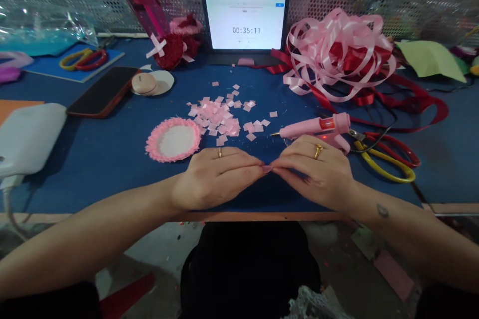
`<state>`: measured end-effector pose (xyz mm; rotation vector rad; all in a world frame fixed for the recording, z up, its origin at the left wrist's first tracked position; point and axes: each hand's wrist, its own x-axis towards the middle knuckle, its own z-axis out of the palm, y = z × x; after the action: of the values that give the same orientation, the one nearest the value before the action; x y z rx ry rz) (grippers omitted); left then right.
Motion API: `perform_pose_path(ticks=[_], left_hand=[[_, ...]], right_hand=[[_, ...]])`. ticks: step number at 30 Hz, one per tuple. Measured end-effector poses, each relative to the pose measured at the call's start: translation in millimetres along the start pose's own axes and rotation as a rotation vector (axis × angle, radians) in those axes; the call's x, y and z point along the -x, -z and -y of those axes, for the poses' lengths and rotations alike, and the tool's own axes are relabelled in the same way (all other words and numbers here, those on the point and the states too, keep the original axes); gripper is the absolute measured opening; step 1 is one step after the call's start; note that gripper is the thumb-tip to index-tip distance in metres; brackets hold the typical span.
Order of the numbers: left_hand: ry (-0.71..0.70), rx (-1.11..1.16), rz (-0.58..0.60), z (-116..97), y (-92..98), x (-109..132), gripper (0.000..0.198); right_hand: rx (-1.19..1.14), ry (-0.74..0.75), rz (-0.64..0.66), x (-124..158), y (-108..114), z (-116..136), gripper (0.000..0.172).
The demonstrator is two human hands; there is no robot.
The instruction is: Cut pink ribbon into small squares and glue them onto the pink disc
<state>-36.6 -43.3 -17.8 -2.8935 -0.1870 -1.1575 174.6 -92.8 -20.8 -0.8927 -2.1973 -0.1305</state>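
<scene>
Between my fingertips is a small piece of pink ribbon (267, 169), pinched from both sides near the table's front edge. My left hand (219, 174) is closed on its left end, and my right hand (318, 169) pinches the right end. Just left of my left hand lies a round white disc (175, 140) ringed with ruffled pink ribbon bits (152, 145). Beyond my hands, a loose heap of cut pink ribbon squares (217, 114) covers the blue tabletop. A pink glue gun (314, 125), its red light showing, lies behind my right hand.
Scissors (392, 157) with red and yellow handles lie right of the glue gun. Tangled pink ribbon (337, 55) and a lit tablet (246, 17) stand at the back. On the left are a phone (105, 90), a white charger (32, 134) and a second pair of scissors (83, 60).
</scene>
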Motion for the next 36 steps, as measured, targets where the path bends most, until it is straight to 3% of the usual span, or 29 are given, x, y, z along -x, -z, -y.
perform_pose_path(ticks=[21, 36], left_hand=[[-0.077, 0.099, -0.035, 8.1, -10.9, 7.3, 0.018], [-0.121, 0.073, -0.003, 8.8, -13.1, 3.0, 0.014]], right_hand=[[0.066, 0.128, 0.034, 2.9, -6.5, 0.2, 0.008], [0.052, 0.109, 0.023, 2.8, -8.5, -0.2, 0.007]])
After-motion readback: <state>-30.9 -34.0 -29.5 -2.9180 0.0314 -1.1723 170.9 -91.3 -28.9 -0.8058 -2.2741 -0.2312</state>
